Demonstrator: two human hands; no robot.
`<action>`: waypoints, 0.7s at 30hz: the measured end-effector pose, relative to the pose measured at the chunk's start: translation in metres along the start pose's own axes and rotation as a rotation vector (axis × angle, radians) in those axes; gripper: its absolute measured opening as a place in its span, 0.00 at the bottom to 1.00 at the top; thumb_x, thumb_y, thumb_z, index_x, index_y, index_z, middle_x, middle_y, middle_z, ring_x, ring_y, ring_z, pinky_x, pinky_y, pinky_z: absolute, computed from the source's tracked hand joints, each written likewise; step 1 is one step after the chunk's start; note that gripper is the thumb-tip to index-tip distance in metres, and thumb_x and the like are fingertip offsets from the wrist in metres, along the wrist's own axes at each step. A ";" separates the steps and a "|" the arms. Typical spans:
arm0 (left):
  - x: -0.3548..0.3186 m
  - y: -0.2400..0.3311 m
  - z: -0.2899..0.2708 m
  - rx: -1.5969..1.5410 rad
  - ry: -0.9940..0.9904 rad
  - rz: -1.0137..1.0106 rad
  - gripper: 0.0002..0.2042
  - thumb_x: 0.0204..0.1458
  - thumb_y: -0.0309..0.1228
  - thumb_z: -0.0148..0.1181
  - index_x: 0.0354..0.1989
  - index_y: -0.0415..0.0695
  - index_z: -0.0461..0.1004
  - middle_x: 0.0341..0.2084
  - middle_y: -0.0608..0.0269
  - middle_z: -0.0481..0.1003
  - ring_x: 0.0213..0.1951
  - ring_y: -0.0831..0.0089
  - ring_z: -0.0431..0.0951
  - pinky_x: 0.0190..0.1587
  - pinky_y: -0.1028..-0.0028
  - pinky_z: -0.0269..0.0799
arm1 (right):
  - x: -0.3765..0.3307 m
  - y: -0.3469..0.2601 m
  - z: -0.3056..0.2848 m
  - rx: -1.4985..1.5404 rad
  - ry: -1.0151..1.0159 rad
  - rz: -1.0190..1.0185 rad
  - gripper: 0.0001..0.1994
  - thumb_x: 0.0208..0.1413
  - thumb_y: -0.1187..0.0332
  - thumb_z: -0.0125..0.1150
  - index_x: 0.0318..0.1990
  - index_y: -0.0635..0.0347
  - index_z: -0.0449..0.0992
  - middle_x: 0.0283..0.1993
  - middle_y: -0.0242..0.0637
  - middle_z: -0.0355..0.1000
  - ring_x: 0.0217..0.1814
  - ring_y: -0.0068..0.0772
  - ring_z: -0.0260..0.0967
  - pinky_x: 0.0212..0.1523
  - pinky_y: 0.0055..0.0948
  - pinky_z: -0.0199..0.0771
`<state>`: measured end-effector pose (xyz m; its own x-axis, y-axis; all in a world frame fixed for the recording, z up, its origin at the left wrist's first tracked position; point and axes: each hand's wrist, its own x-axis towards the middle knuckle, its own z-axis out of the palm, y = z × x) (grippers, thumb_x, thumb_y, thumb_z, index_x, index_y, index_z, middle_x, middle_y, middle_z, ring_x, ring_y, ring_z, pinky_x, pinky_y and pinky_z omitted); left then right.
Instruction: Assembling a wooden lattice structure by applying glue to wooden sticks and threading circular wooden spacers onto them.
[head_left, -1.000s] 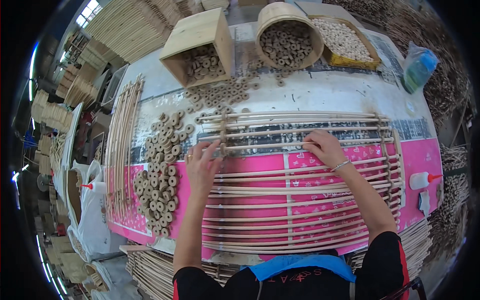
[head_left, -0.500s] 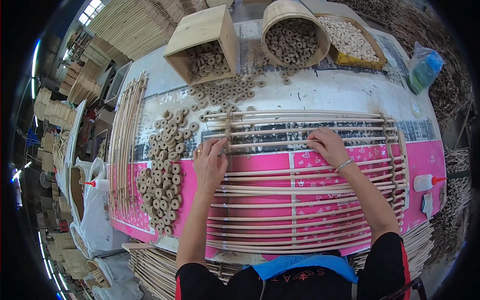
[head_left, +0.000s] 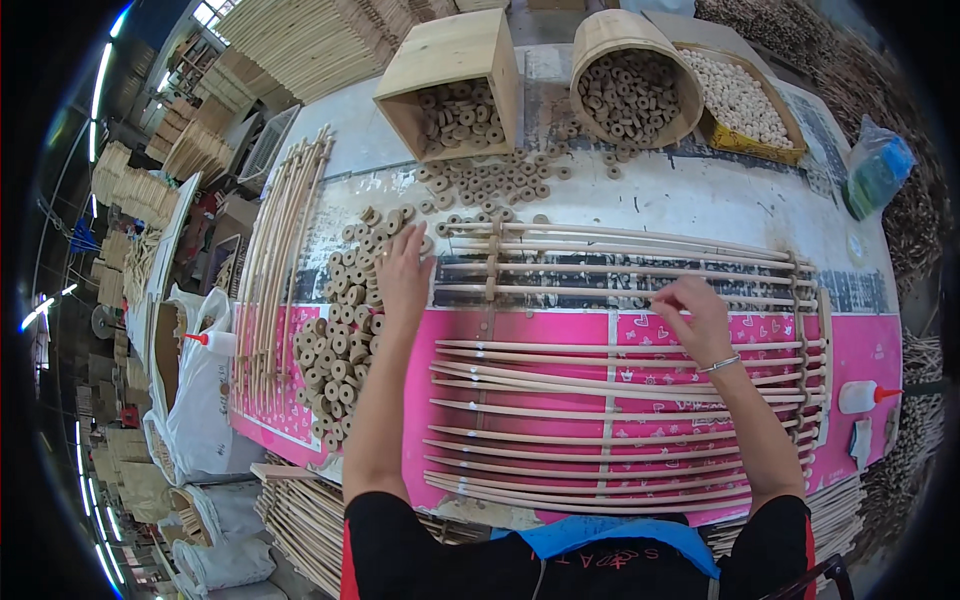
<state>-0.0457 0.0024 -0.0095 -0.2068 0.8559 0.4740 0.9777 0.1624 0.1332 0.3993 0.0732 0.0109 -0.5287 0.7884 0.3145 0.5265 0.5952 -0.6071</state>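
At the pile of wooden rings [head_left: 345,340], my left hand [head_left: 403,275] stretches out with its fingers extended over the upper rings. Whether a fingertip touches one I cannot tell. My right hand [head_left: 697,315] hovers by a thin wooden rod [head_left: 570,291], fingers curled and thumb apart from them. That rod runs through rings in an upright column [head_left: 492,260] on its left and another ring column [head_left: 800,330] on its right. Below it, several more rods [head_left: 560,410] stick out leftward from the right column, their left ends bare, over a pink patterned sheet [head_left: 560,328].
Beyond the rods lie a square wooden box [head_left: 437,62] and a round wooden tub [head_left: 635,40], both holding rings, and a yellow tray [head_left: 750,143] of pale beads. Assembled rods [head_left: 285,260] lie at left. White glue bottles [head_left: 857,397] [head_left: 220,343] stand at both sides.
My left hand has left the left end of the rod and moved up to the ring pile. My right hand has drawn slightly off the rod, its thumb parting from the fingers. The view has shifted.
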 end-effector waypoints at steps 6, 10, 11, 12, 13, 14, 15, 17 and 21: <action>0.005 -0.026 0.018 0.122 -0.184 -0.015 0.22 0.50 0.28 0.67 0.56 0.51 0.77 0.50 0.64 0.78 0.56 0.61 0.74 0.60 0.60 0.63 | -0.025 -0.007 0.001 -0.028 -0.232 -0.063 0.08 0.50 0.67 0.71 0.35 0.57 0.79 0.33 0.35 0.72 0.40 0.40 0.69 0.43 0.37 0.68; -0.001 -0.022 0.019 0.201 -0.086 0.085 0.19 0.50 0.31 0.67 0.52 0.49 0.78 0.48 0.64 0.78 0.55 0.62 0.75 0.59 0.61 0.63 | -0.026 -0.008 0.003 0.000 -0.233 -0.014 0.08 0.50 0.68 0.71 0.35 0.57 0.80 0.33 0.35 0.72 0.40 0.40 0.70 0.42 0.37 0.68; -0.002 -0.024 0.018 0.169 -0.107 0.086 0.18 0.51 0.32 0.66 0.52 0.48 0.78 0.46 0.63 0.78 0.55 0.62 0.75 0.58 0.61 0.64 | -0.027 -0.010 0.005 0.024 -0.247 -0.009 0.08 0.50 0.68 0.71 0.35 0.57 0.79 0.32 0.35 0.71 0.39 0.40 0.70 0.43 0.37 0.68; 0.001 -0.022 0.019 0.169 -0.117 0.087 0.17 0.52 0.32 0.66 0.52 0.48 0.78 0.46 0.62 0.79 0.54 0.62 0.75 0.58 0.61 0.64 | -0.028 -0.010 0.005 0.044 -0.256 0.000 0.08 0.49 0.68 0.71 0.35 0.58 0.79 0.32 0.35 0.71 0.39 0.40 0.70 0.43 0.37 0.68; 0.005 -0.020 0.020 0.169 -0.128 0.087 0.17 0.52 0.32 0.66 0.52 0.48 0.78 0.45 0.62 0.79 0.54 0.61 0.75 0.58 0.61 0.64 | -0.029 -0.010 0.004 0.038 -0.247 -0.017 0.07 0.50 0.69 0.71 0.34 0.58 0.79 0.32 0.35 0.71 0.39 0.41 0.70 0.42 0.38 0.68; 0.006 -0.019 0.022 0.160 -0.118 0.076 0.17 0.52 0.31 0.65 0.51 0.47 0.78 0.45 0.61 0.79 0.53 0.61 0.76 0.58 0.61 0.64 | -0.027 -0.010 0.005 0.038 -0.245 -0.023 0.07 0.50 0.69 0.71 0.34 0.58 0.79 0.32 0.35 0.71 0.39 0.41 0.70 0.42 0.38 0.68; 0.006 -0.018 0.021 0.159 -0.115 0.075 0.17 0.52 0.31 0.65 0.51 0.47 0.78 0.45 0.61 0.79 0.53 0.61 0.76 0.58 0.61 0.64 | -0.027 -0.009 0.007 0.018 -0.269 -0.025 0.07 0.51 0.69 0.70 0.34 0.58 0.78 0.32 0.36 0.70 0.39 0.41 0.70 0.42 0.38 0.68; 0.001 -0.017 0.017 0.100 -0.035 0.035 0.14 0.54 0.31 0.65 0.50 0.46 0.78 0.43 0.59 0.79 0.51 0.58 0.76 0.55 0.61 0.66 | -0.026 -0.008 0.010 -0.003 -0.292 -0.030 0.06 0.52 0.69 0.68 0.34 0.59 0.78 0.32 0.36 0.70 0.39 0.41 0.70 0.42 0.38 0.68; -0.022 -0.028 -0.002 -0.499 0.011 -0.253 0.14 0.61 0.29 0.61 0.54 0.43 0.77 0.42 0.62 0.80 0.46 0.65 0.79 0.50 0.66 0.72 | -0.026 -0.003 0.014 0.055 -0.254 -0.031 0.05 0.57 0.69 0.65 0.36 0.60 0.77 0.34 0.38 0.70 0.40 0.43 0.70 0.42 0.40 0.69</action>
<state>-0.0683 -0.0218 -0.0219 -0.4360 0.8146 0.3827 0.7618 0.1076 0.6388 0.4022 0.0483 -0.0052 -0.6979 0.7013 0.1450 0.4739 0.6041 -0.6407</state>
